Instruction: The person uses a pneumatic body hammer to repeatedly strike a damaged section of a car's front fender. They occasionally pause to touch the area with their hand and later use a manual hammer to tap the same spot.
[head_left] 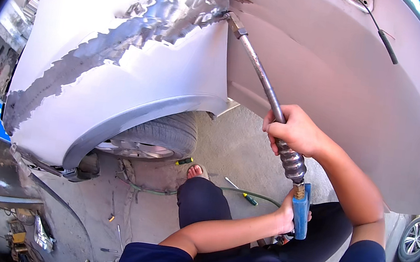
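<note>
A dent puller (pixel 261 73) with a long metal shaft reaches diagonally from my lap up to a car body panel. My right hand (pixel 297 132) is closed around the shaft just above its ribbed metal section (pixel 292 162). Lower down, my left hand (pixel 288 215) grips the blue handle (pixel 301 217); some of its fingers are hidden behind it. The puller's angled metal tip (pixel 230 17) meets the rear edge of a white fender (pixel 187 62). Across that fender runs a jagged band of bare, dented metal (pixel 144 24).
A pale door panel (pixel 342 90) stands to the right. Below the wheel arch is a tyre (pixel 167 133). Two screwdrivers (pixel 249 198) (pixel 185 161) and a green hose (pixel 159 191) lie on the concrete. A black cable (pixel 72 213) curves at lower left; another car's wheel (pixel 414 240) shows far right.
</note>
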Available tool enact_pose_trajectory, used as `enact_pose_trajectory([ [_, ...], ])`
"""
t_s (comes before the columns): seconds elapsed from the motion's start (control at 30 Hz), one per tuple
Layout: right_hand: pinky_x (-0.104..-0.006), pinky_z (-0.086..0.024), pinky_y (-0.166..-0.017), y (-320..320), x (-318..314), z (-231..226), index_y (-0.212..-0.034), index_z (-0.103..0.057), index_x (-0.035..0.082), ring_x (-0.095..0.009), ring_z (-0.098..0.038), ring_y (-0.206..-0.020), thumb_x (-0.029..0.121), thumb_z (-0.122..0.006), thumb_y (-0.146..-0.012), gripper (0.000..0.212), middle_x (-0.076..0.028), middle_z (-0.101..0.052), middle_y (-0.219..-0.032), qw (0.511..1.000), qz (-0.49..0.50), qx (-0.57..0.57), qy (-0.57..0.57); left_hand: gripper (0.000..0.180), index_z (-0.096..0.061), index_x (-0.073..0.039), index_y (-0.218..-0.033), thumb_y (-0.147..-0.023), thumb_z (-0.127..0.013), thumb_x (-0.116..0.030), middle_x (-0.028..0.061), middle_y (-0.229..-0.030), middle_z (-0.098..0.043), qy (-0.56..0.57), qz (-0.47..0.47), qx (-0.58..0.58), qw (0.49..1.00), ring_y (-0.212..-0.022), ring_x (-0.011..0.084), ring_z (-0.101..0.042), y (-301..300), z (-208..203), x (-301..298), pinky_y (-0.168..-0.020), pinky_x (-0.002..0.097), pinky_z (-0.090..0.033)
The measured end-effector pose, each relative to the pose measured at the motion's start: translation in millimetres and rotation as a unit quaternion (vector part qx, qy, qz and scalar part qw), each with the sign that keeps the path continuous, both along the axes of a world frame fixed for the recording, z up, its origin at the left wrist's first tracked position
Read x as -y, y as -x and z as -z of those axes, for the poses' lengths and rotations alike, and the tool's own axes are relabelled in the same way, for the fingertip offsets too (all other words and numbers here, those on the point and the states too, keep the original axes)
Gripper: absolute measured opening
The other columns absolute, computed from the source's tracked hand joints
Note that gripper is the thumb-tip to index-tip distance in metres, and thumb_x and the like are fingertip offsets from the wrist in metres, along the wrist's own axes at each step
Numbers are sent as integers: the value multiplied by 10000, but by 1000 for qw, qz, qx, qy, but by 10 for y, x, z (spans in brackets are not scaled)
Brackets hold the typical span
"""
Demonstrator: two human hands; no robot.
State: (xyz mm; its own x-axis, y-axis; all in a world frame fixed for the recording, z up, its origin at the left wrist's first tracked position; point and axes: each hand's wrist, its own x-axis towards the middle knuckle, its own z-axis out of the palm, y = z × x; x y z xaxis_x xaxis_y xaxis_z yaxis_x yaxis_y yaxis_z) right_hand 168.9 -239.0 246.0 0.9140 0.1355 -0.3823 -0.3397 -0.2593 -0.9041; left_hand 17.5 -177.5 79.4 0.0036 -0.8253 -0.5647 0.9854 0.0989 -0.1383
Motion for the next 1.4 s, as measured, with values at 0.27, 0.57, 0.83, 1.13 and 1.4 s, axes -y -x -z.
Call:
enact_pose_trajectory([
  [0.27, -236, -402, -462, -313, -107, -134, -845, -478, 74, -69, -386, -461, 468, -416, -997, 427, 40, -375, -564, 988, 66, -19, -138, 617, -596, -122, -860, -880, -366, -694, 72, -816, -578, -27, -9, -2, 1000, -714, 230, -581, 14, -10, -37, -687, 393, -537],
  [0.57, -237, -343, -378, -456, -90, 189, -708, -425, 103, -69, -347, -416, 491, -406, -998, 485, 42, -373, -536, 982, 6, -10, -190, 463, -601, -82, -978, -893, -457, -514, 100, -841, -629, 23, -60, -10, 998, -749, 254, -610, 47, 212, -32, -728, 390, -519],
  [0.83, -344, -435, -585, 509, -272, -12, -806, -505, -2, -171, -487, -603, 400, -473, -995, 445, -80, -497, -638, 963, 131, 191, 135, 444, -636, -120, -870, -920, -405, -496, 14, -660, -579, -98, 0, 9, 995, -555, 193, -545, 325, 271, -57, -563, 347, -511],
  [1.13, -399, -433, -562, 2192, 41, -443, -900, -497, -7, -275, -509, -580, 328, -505, -980, 344, -170, -516, -655, 845, 342, 372, 177, 323, -557, -64, -1024, -945, -427, -349, 69, -936, -593, -48, 11, 296, 954, -879, 186, -577, 223, 392, -166, -770, 381, -487],
  [1.4, -482, -422, -644, 2950, -319, -23, -883, -441, -18, -425, -538, -680, 268, -512, -965, 306, -200, -521, -678, 758, 447, 404, 249, 381, -564, -117, -1046, -932, -428, -454, 32, -880, -593, -73, -5, 446, 892, -783, 168, -585, 100, 427, -383, -678, 346, -461],
])
